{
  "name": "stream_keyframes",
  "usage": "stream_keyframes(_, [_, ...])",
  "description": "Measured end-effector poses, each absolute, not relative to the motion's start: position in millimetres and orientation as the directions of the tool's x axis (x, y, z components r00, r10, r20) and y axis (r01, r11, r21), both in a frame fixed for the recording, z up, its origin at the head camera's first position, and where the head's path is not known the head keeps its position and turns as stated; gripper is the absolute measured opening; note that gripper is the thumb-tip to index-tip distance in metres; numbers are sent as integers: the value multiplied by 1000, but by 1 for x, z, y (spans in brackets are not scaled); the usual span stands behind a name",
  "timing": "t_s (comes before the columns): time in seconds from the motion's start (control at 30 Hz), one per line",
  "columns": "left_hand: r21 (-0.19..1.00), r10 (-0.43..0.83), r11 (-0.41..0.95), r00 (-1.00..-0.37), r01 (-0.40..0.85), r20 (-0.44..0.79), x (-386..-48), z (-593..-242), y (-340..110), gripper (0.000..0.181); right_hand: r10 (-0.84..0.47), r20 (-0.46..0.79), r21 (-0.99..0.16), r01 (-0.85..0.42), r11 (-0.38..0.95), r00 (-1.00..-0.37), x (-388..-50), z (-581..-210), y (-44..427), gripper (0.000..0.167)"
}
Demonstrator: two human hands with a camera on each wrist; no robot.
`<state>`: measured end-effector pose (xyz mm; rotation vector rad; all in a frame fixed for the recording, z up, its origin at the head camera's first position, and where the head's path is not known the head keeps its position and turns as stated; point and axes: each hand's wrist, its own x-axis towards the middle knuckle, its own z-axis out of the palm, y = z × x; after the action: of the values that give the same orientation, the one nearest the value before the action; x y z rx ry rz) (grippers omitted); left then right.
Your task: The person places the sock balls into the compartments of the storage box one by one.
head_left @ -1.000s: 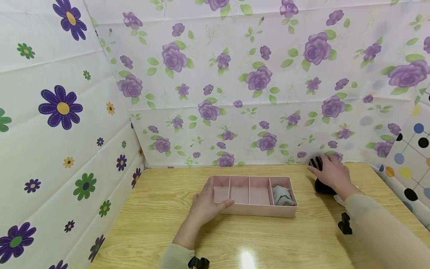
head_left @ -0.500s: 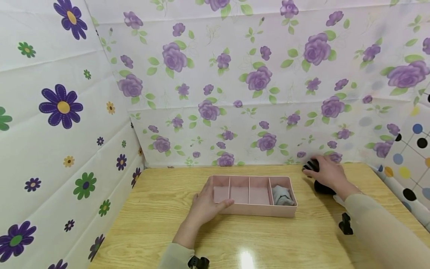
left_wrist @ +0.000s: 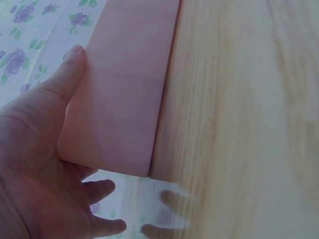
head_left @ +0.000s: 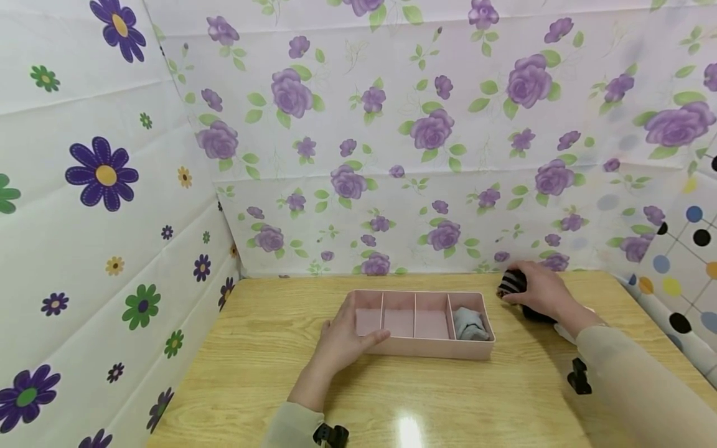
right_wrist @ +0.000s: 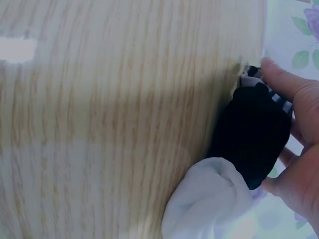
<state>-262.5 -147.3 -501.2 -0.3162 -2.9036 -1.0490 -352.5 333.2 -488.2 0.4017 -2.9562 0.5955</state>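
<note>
Pink box (head_left: 428, 347) — long axis left to right

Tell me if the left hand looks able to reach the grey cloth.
Probably yes: the left hand is at the other end of the pink box, and nothing covers the grey cloth from above.

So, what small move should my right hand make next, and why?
Probably carry the striped bundle left toward the pink box: your right hand holds it, your left hand rests against the box's left end, and the compartment beside the grey bundle shows nothing inside.
</note>
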Motion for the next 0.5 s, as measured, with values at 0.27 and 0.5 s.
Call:
stream_keyframes(0.27, [622,180,757,-979,200,97,-262,-500,-148,126,-228,131,-342,-260,903,-965,-354,-499,335,80])
stream_keyframes(0.5, [617,178,763,-980,194,89,-262,-499,-147,126,-201,133,-350,-235,907,-971,-356,-503,334,82])
